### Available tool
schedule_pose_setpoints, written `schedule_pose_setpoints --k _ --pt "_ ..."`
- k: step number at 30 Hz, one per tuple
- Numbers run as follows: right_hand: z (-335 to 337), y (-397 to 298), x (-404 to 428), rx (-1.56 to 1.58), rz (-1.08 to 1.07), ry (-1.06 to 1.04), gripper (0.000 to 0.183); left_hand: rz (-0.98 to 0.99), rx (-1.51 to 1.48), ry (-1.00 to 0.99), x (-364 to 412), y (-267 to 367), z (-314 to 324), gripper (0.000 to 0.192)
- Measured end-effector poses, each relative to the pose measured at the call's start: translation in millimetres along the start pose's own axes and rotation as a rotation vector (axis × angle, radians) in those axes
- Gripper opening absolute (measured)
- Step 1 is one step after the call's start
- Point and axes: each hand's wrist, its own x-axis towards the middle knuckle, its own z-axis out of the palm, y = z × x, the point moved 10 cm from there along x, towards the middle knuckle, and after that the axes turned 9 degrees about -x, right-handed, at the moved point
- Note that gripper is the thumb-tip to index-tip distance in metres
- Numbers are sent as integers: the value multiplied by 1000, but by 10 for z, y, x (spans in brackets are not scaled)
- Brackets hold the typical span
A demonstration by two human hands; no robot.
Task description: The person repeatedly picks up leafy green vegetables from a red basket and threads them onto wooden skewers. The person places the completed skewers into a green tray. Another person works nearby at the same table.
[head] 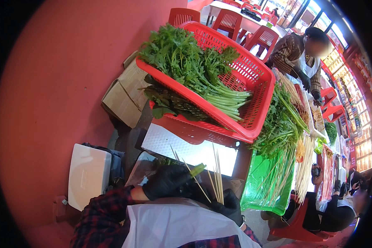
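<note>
My left hand (170, 181), in a black glove, grips a short piece of green vegetable (198, 170) that sticks out past the fingers. My right hand (231, 207), also gloved in black, holds several thin wooden skewers (217, 183) near their lower ends, tips pointing up. One single skewer (194, 181) slants from the right hand up past the left hand, close to the green piece; whether it pierces it I cannot tell. Below both hands, a white apron (186, 226) covers my lap. Dark leafy greens (166, 161) show partly behind the left hand.
Ahead, a red plastic basket (254, 124) holds leafy greens (186, 59), stacked over darker leaves (176, 104). To the right, a green tray (251, 192) bears greens and skewers (280, 176). A lidded white bin (88, 176) and cardboard box (127, 90) stand left. A co-worker (297, 59) works farther off.
</note>
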Motion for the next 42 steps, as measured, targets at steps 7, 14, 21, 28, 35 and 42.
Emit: schedule_pose_setpoints --k 7,14,21,28,35,42 --pt "15 3 -11 9 41 -52 16 -115 -108 10 138 46 -41 17" --pt "-494 -105 -264 145 109 206 17 -112 224 -655 167 -93 279 40" --pt "-836 -291 -568 143 56 273 15 -42 621 -679 195 -180 301 32" --pt "-1533 -812 -1101 96 -178 587 18 71 229 -636 440 1396 803 35" --pt "-2540 -1526 -1145 -105 -396 715 8 461 362 -753 1496 2517 1757 36" --pt "-3317 -1213 -619 -144 -378 778 8 886 914 -554 2389 2551 2612 25"
